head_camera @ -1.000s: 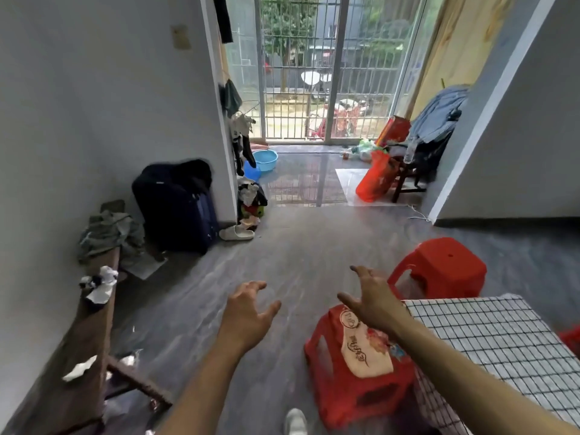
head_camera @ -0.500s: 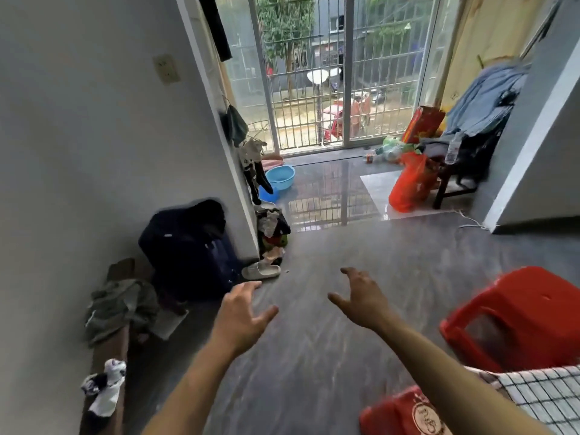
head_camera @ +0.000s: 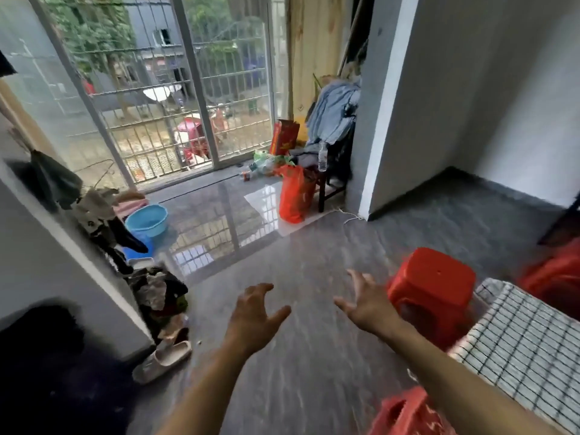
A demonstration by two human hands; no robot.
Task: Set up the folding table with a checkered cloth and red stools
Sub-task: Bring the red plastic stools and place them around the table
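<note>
Hands: left hand [head_camera: 252, 312], right hand [head_camera: 367, 304] — both spread, empty.
Red stool [head_camera: 431, 285]: probably light, stiff plastic — grip under seat rim.

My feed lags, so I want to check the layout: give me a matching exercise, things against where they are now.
Things:
1. basin
2. slipper
3. checkered cloth
4. orange bag

Places:
A. right edge, on the table
B. beside the dark chair
C. floor at the left wall's corner
D. left, near the window

Pairs: 1-D, 2-C, 3-A, 4-B
</note>
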